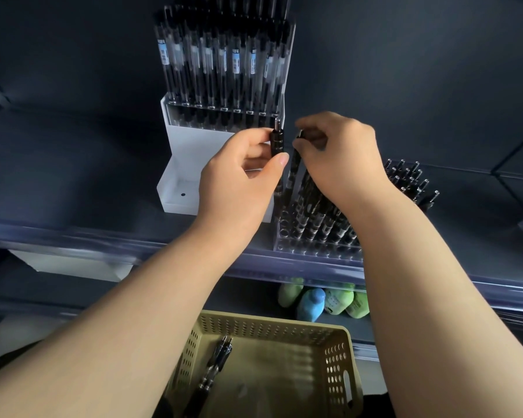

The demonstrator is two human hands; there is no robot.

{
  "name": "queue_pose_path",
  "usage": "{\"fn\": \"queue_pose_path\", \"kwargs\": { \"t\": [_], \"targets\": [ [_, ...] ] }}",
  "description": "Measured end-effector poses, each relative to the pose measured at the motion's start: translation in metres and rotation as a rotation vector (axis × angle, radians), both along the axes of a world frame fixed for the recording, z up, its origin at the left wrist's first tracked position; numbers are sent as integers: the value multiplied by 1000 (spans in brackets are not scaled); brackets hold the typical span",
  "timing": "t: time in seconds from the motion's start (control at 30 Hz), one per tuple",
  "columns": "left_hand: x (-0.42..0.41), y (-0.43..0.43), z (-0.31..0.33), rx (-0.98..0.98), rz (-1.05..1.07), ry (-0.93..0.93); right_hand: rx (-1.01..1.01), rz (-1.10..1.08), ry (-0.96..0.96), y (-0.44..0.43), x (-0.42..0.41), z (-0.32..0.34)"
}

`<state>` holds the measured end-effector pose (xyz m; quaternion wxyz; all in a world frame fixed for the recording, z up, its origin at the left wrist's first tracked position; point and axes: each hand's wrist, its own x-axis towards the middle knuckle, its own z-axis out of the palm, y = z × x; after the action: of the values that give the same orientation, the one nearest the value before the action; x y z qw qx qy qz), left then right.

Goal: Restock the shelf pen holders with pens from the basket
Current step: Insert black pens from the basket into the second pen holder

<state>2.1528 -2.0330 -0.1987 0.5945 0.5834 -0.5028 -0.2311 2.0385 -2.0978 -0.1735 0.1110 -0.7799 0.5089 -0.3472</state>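
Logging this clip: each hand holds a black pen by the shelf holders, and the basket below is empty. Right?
Not empty: the head view shows pens in the basket. The left hand and right hand each hold a black pen.

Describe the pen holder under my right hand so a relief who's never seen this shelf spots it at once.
On the dark shelf, find the tall white holder of clear, blue-labelled pens. Right of it, at the shelf's front edge under the right hand, sits a low rack. Unlike its white neighbour it is transparent, drilled with rows of round holes, and holds leaning dark pens.
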Motion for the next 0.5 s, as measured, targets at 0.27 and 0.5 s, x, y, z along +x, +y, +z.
{"fn": "queue_pose_path", "kwargs": {
  "t": [0.27, 0.5],
  "targets": [
    [0, -1, -1, 3, 5, 8, -36, 20, 127, -2, -6, -1],
    [0, -4, -2, 4, 41, -8, -87, 96, 251, 1, -3, 0]
  ]
}}
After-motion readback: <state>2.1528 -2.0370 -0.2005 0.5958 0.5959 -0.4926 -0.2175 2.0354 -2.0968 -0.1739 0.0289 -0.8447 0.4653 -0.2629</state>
